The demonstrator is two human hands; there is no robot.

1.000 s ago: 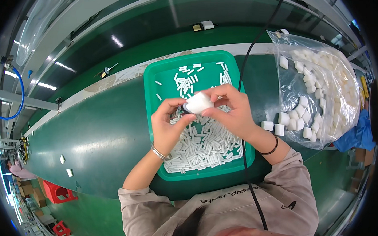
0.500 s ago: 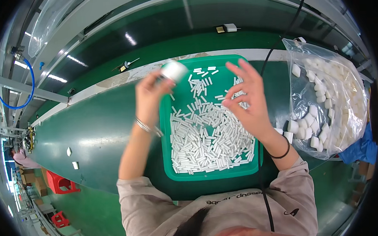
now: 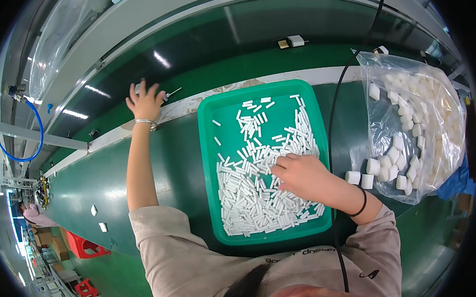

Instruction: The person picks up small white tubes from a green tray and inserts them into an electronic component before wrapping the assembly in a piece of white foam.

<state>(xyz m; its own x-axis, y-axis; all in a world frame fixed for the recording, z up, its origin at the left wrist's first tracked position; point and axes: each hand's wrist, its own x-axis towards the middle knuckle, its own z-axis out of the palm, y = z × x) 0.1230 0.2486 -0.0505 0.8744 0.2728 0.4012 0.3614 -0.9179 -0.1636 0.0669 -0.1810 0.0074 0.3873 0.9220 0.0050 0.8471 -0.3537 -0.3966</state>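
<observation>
Fingers spread wide, the left hand (image 3: 144, 102) has moved to the far green surface (image 3: 203, 74), apparently over the white block (image 3: 138, 88), mostly hidden; the right hand (image 3: 303, 175) has dropped, curled, among white rods (image 3: 240, 201) in the green tray (image 3: 207, 139), though whether it pinches one cannot be told. Two-handed work on the block seems finished.

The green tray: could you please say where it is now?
In the head view, the green tray sits a little right of centre on the table, with the person's right hand in it and the clear plastic bag to its right.
</observation>
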